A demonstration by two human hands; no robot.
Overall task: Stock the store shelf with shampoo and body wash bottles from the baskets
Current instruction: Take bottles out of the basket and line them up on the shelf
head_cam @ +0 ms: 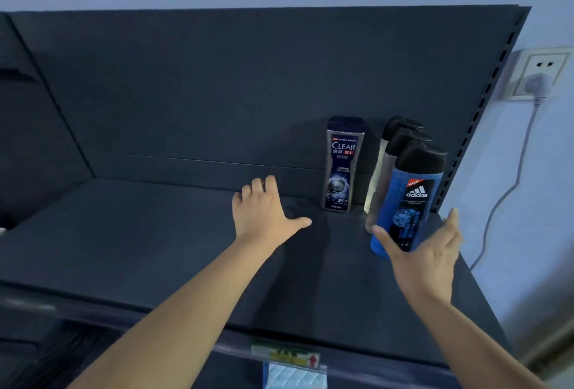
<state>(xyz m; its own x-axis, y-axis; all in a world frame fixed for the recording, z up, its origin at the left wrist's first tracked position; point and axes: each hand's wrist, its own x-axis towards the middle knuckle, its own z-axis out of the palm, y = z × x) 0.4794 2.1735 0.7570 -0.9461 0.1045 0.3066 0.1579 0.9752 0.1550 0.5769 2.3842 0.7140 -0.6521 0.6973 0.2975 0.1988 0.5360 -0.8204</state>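
A dark shelf [149, 233] fills the view. At its back right stands a dark Clear shampoo bottle [340, 168], upright against the back panel. To its right, a row of three black-capped bottles runs front to back: a blue Adidas bottle [407, 202] in front, a grey bottle [383, 177] behind it, and a pale bottle [374, 183] at the back. My right hand [425, 258] is spread at the blue bottle's base, thumb on its left, fingers to its right. My left hand [264, 211] lies flat on the shelf, left of the Clear bottle, holding nothing.
The shelf's slotted upright [484, 102] bounds the right side. A wall socket [540, 78] with a plug and hanging cable is on the wall beyond it. A price label [285, 354] sits on the shelf's front edge. The baskets are out of view.
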